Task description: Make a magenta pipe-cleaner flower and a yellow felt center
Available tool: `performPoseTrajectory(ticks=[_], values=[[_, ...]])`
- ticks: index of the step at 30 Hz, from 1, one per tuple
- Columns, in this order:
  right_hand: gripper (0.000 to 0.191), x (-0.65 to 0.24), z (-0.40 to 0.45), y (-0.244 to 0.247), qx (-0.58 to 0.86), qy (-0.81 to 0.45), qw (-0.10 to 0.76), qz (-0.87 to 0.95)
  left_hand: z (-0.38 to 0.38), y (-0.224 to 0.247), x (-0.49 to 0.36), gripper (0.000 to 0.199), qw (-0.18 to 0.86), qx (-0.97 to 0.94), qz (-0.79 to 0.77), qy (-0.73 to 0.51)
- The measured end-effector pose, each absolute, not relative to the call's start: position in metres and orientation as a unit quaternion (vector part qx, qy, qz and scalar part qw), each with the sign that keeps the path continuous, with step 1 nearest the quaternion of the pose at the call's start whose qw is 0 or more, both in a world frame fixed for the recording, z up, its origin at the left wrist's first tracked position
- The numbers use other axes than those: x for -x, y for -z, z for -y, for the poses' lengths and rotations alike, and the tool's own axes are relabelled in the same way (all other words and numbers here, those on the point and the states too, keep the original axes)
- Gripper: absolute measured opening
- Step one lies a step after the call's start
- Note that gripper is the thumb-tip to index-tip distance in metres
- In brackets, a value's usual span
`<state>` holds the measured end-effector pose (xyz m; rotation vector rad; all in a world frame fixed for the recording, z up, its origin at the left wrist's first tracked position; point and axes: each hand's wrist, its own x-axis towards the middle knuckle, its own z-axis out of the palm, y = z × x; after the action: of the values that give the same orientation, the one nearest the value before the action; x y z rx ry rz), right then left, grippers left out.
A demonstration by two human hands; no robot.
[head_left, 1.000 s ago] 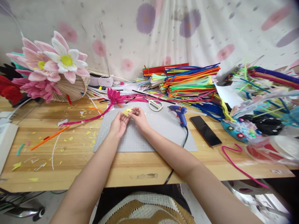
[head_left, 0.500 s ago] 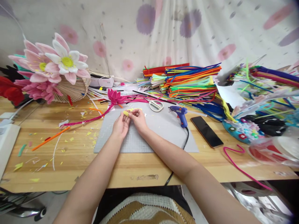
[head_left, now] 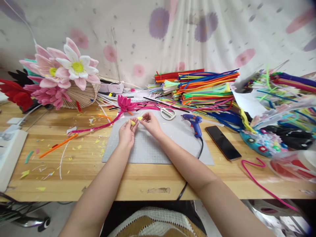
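Observation:
Over the grey cutting mat (head_left: 158, 148), my left hand (head_left: 126, 134) pinches a small yellow piece (head_left: 132, 122) between thumb and fingers; it looks like a rolled strip, too small to make out fully. My right hand (head_left: 151, 125) is just to the right, its thumb and forefinger at another yellow bit (head_left: 140, 118). Whether the two yellow bits are joined, I cannot tell. Behind my hands lies a magenta pipe-cleaner flower (head_left: 124, 103) with a long stem. White-handled scissors (head_left: 168, 113) rest at the mat's back edge.
A blue glue gun (head_left: 195, 123) lies on the mat's right side, its cord running to the table's front edge. Beside it is a phone (head_left: 223, 142). Bundled pipe cleaners (head_left: 207, 87) are piled behind. Fuzzy flowers (head_left: 76, 67) stand left, above scattered yellow scraps and an orange pipe cleaner (head_left: 58, 145).
My hands, together on the yellow piece before, have moved slightly apart, with yellow now showing at each hand's fingertips. The whole view has shifted a little.

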<state>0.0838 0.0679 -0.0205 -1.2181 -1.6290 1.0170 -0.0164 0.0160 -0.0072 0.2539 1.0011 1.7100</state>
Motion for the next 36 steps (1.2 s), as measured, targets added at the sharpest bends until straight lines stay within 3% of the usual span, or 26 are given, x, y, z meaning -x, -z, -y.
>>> performPoseTrajectory(ticks=[4,7,13,21,28,36], values=[[0.014,-0.102,-0.095,0.002,0.508,-0.277,0.296,0.760,-0.015,-0.001,0.024,0.016,0.506,-0.145,-0.420,-0.739],[0.022,-0.099,-0.107,-0.003,0.480,-0.216,0.185,0.830,-0.017,-0.001,0.029,0.015,0.498,-0.138,-0.430,-0.740],[0.030,-0.082,-0.112,-0.001,0.425,-0.046,0.085,0.900,-0.019,0.007,0.034,0.015,0.506,-0.123,-0.438,-0.732],[0.031,-0.094,-0.115,0.001,0.454,-0.029,0.093,0.886,-0.020,0.009,0.032,0.018,0.521,-0.122,-0.457,-0.711],[0.030,-0.094,-0.116,0.003,0.397,-0.008,0.060,0.916,-0.020,0.012,0.028,0.016,0.539,-0.128,-0.455,-0.697],[0.032,-0.100,-0.118,0.002,0.410,0.005,0.088,0.908,-0.019,0.012,0.025,0.016,0.541,-0.127,-0.465,-0.689]])
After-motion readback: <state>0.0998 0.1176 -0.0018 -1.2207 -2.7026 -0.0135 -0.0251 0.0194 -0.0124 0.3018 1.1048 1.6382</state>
